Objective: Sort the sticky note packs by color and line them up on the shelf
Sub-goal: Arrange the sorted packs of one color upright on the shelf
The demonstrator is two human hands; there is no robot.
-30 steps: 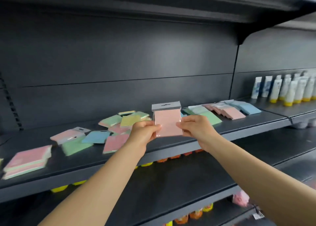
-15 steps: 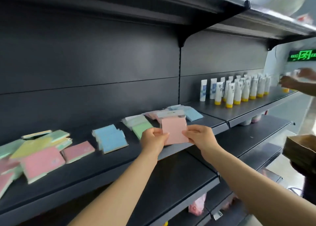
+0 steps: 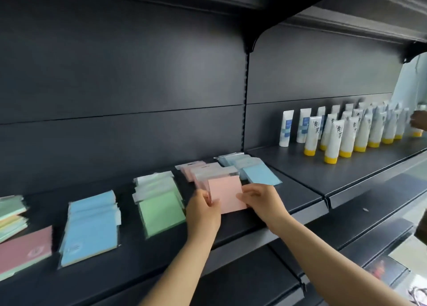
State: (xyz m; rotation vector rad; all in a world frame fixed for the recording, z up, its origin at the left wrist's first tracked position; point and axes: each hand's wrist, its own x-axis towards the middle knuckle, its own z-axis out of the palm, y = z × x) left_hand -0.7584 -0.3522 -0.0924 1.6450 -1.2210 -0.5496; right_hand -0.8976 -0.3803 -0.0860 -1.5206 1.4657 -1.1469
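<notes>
Setting: dark metal shelf unit with a dark back panel filled the view; lower shelves sat below the front edge.
Left hand: the left hand reached in from below, fingers curled, thumb and fingertips pinching the left edge of the pink pack.
Right hand: the right hand gripped the pack's right edge, fingers curled over its lower right corner.
Pink pack: held between both hands, low over the shelf at the front of the pink row; whether it touched the shelf could not be told.
Nearest left: a dark pink pack lay at the left edge, with a mixed pile of green and yellow packs just behind it.
Blue stack: a blue stack lay flat left of the green stack.
Green stack: overlapped packs lay just left of the left hand.
Behind right: a blue row lay beside the pink row, right of it.
Far right: white tubes with yellow caps stood upright on the next shelf bay.
Edge: another person's hand showed at the far right by the tubes, blurred.
</notes>
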